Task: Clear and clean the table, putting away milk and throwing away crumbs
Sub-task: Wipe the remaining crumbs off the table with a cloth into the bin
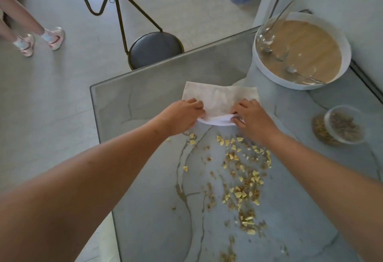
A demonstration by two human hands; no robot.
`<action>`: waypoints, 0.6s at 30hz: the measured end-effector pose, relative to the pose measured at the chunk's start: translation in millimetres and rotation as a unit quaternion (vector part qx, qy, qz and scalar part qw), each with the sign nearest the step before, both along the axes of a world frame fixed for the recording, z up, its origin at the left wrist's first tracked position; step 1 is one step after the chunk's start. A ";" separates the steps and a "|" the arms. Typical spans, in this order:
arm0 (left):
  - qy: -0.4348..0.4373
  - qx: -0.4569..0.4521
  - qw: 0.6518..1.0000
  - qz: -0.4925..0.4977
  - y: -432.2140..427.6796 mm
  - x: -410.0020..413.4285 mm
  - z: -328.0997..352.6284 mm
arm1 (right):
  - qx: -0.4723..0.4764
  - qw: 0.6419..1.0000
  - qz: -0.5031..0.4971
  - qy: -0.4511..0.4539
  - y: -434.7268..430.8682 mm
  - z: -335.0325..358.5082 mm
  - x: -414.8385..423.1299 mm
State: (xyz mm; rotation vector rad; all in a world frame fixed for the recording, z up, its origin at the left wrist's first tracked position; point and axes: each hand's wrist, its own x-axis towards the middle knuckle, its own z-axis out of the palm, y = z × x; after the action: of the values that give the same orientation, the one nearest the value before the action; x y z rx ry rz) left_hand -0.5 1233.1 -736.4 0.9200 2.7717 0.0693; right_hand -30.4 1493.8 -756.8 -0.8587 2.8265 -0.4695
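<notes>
A white paper towel point(219, 98) lies flat on the pale marble table point(145, 100), its near edge lifted and folded. My left hand point(184, 114) grips that edge at the left, and my right hand point(251, 116) grips it at the right. Just in front of my hands, many yellow and brown crumbs point(244, 178) are scattered over the table toward the near edge. No milk container shows in the head view.
A round white tray point(300, 50) with a wooden base, holding spoons and a tall glass, stands at the back right. A small glass bowl point(345, 125) of crumbs sits right. A dark stool point(155, 49) stands beyond the table's far edge. Another person's legs point(35, 33) are at far left.
</notes>
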 end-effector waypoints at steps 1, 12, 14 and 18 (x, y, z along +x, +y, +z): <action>0.006 -0.002 1.000 0.004 -4.1 -2.5 0.2 | -0.019 1.000 -0.006 0.006 -4.2 -2.3 3.0; 0.060 -0.067 0.979 0.186 -108.6 77.8 -8.1 | -0.102 0.991 0.078 -0.022 -107.5 -21.8 42.6; 0.060 -0.045 0.973 0.217 -99.1 111.7 -11.2 | -0.101 0.991 0.080 -0.042 -112.4 -17.5 46.6; 0.109 -0.071 0.965 0.226 -43.6 160.8 -15.2 | -0.034 0.989 0.131 -0.063 -99.9 0.8 51.5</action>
State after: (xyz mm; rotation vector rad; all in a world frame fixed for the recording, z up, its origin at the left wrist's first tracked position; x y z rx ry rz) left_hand 160.3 1189.5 -751.6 0.2587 3.0860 -0.1674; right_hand 21.1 1393.9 -756.0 -1.1488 2.5481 -0.5614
